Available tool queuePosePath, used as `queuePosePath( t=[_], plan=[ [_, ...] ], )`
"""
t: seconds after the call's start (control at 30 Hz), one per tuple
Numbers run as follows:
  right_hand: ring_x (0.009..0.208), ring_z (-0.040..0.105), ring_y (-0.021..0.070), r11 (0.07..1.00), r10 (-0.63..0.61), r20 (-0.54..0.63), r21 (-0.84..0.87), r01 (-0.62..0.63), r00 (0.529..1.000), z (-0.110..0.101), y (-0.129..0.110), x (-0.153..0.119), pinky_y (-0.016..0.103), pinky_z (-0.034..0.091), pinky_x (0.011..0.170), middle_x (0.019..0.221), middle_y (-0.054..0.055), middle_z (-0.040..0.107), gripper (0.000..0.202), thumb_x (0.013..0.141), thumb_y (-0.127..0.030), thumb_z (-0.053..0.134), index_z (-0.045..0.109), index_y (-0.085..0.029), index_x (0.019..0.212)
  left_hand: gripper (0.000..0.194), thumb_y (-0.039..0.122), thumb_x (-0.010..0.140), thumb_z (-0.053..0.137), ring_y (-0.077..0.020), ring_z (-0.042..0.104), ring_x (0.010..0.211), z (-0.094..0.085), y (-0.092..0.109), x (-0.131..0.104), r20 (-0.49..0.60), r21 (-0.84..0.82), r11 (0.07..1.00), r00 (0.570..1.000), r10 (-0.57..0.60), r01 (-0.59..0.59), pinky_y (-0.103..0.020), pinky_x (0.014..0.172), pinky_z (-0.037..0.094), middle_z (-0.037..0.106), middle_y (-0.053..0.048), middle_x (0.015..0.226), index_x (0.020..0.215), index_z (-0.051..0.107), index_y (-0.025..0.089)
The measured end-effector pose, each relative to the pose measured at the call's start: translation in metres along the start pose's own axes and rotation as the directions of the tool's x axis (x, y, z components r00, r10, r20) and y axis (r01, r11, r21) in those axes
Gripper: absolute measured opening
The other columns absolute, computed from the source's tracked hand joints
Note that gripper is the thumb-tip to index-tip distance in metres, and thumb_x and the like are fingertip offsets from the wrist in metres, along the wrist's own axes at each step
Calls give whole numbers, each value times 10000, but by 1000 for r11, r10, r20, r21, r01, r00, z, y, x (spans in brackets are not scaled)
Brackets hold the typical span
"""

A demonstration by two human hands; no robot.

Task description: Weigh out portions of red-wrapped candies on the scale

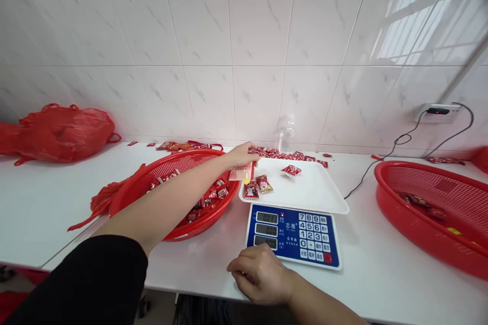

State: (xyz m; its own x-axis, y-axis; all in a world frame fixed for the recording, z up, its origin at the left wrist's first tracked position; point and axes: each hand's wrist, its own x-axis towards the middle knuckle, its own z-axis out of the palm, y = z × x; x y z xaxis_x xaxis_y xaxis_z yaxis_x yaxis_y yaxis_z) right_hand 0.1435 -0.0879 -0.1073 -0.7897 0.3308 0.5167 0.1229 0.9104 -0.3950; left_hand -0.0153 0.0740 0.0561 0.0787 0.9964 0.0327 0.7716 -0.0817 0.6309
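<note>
My left hand (244, 155) reaches over the red basket to the scale's white tray (318, 190). Its fingers are closed on a flat pink-and-red packet (237, 172), which hangs over the tray's left edge with a small yellow piece by its lower end. Two wrapped candies, a dark red one (251, 190) and a red-and-gold one (264, 184), lie just below that hand. A third red wrapped candy (292, 170) sits farther back on the tray. My right hand (261, 274) rests loosely curled at the table's front edge, before the scale's blue keypad panel (292, 249), seemingly holding nothing.
A red basket (202, 228) of wrapped candies stands left of the scale; another red basket (423, 244) is at the right. Loose red packets (284, 154) line the wall near a clear plastic bottle (285, 132). A stuffed red bag (72, 132) lies at far left. A cable (375, 165) runs to a socket.
</note>
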Motion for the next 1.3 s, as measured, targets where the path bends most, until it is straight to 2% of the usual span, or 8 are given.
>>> queuePosePath(
  t=[0.23, 0.47, 0.7, 0.8, 0.93, 1.07, 1.17, 1.3],
  plan=[
    [650, 656, 149, 999, -40, -32, -25, 39, 999, -1, -1, 4, 248, 381, 549, 756, 8, 701, 231, 775, -194, 499, 649, -205, 951, 611, 498, 637, 735, -245, 607, 1024, 32, 9, 24, -26, 124, 990, 997, 68, -64, -267, 772, 444, 638, -75, 1205, 1144, 552, 211],
    [681, 667, 150, 997, -55, 6, -52, 55, 998, 2, 2, 4, 242, 378, 543, 764, 3, 703, 239, 773, -207, 515, 640, -217, 976, 484, 629, 817, 476, -272, 640, 910, 49, 23, 34, -50, 225, 974, 998, 24, -12, -308, 708, 453, 692, -98, 955, 964, 588, 182],
    [646, 642, 150, 995, -53, -6, -89, 52, 999, 3, 3, 4, 246, 335, 509, 728, -10, 686, 241, 759, -224, 509, 641, -234, 960, 624, 659, 812, 461, -333, 437, 1270, 76, 40, 30, 7, 308, 936, 984, 178, -171, -403, 994, 358, 508, -169, 1351, 1193, 570, 178],
    [640, 633, 147, 993, -49, -10, -112, 48, 999, 2, 3, 4, 249, 323, 505, 722, -17, 677, 228, 766, -238, 504, 635, -239, 952, 625, 667, 801, 478, -339, 345, 1340, 87, 45, 25, 75, 348, 900, 965, 252, -262, -459, 1080, 251, 445, -133, 1428, 1249, 564, 241],
    [635, 624, 144, 991, -61, 8, -119, 61, 998, 2, 4, 4, 247, 333, 517, 713, -9, 671, 208, 772, -239, 494, 632, -225, 927, 607, 665, 820, 452, -349, 196, 1413, 96, 47, 18, 270, 379, 835, 910, 314, -400, -551, 1096, 169, 330, -92, 1518, 1323, 506, 330],
    [642, 627, 144, 991, -49, 8, -124, 50, 999, 1, 4, 4, 251, 331, 522, 714, -12, 672, 219, 777, -245, 494, 633, -232, 945, 496, 586, 844, 473, -341, 383, 1299, 91, 48, 19, 257, 403, 827, 916, 308, -391, -506, 1031, 307, 528, -136, 1336, 1186, 589, 246],
    [662, 639, 141, 994, -42, -8, -105, 41, 999, 2, 5, 4, 251, 329, 520, 737, -20, 681, 236, 778, -236, 494, 634, -242, 968, 445, 545, 884, 414, -308, 474, 1216, 75, 45, 24, 207, 405, 848, 937, 280, -343, -427, 1014, 349, 599, -142, 1211, 1038, 630, 188],
    [671, 647, 136, 997, -48, -25, -66, 46, 999, 2, 5, 4, 244, 331, 520, 755, -26, 689, 224, 771, -225, 505, 635, -238, 953, 508, 546, 888, 391, -252, 502, 1205, 42, 28, 23, 221, 374, 876, 946, 236, -305, -336, 994, 382, 556, -111, 1315, 1202, 552, 181]
  ],
)
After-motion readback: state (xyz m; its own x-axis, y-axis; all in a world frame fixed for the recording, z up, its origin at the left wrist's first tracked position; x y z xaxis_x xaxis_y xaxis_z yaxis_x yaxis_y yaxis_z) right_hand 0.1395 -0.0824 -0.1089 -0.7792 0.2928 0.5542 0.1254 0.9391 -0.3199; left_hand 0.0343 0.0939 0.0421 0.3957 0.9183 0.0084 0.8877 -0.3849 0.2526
